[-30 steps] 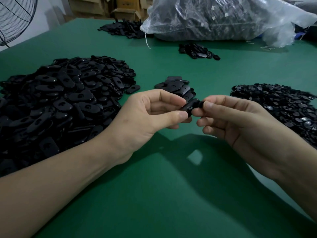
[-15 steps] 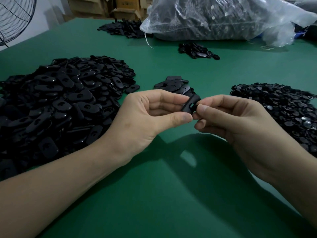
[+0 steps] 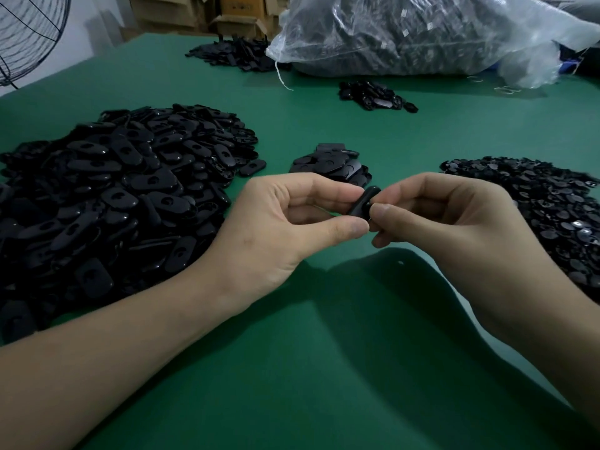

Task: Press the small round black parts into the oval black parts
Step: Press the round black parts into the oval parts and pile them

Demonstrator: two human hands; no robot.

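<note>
On the green table point(image 3: 324, 368), left of the hands, a broad heap of oval black parts point(image 3: 113, 190); at right, a heap of small round black parts point(image 3: 535, 206), cut off by the frame edge. Just behind the hands, a small stack point(image 3: 331, 164) of dark pieces, partly screened by the fingers. Farther back, a wire fan point(image 3: 29, 34) and cardboard boxes point(image 3: 233, 11).

Above the table, between both hands, one oval part point(image 3: 362, 203): pinched by the curled thumb and forefinger of the left hand point(image 3: 292, 222), gripped on its other side by the right hand point(image 3: 454, 222), thumb pressed against it. Any round piece there hidden behind that thumb, impossible to make out.

At the far edge, a clear plastic bag point(image 3: 406, 30), stuffed with dark parts, blurred through the film.
</note>
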